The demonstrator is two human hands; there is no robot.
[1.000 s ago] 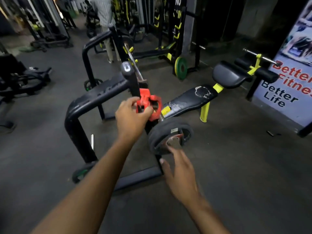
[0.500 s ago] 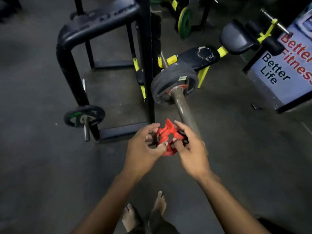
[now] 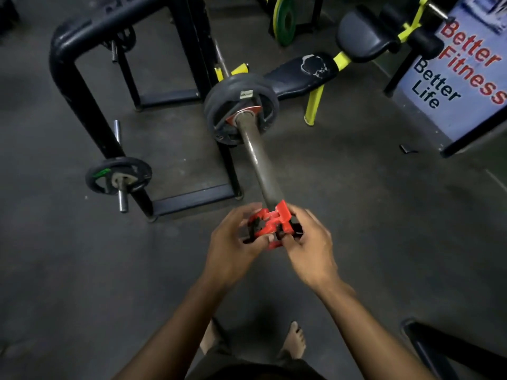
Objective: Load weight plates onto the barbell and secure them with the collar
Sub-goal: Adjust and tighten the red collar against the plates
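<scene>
Both my hands, left [image 3: 233, 250] and right [image 3: 310, 250], clamp the red plastic collar [image 3: 270, 224] at the grey steel barbell sleeve's [image 3: 258, 160] tip; next, slide it against the black rubber plate [image 3: 238, 105].

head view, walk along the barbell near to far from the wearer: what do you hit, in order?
bare feet → left hand and right hand on the red collar at the sleeve end → bare barbell sleeve → black weight plate → bench pad
</scene>
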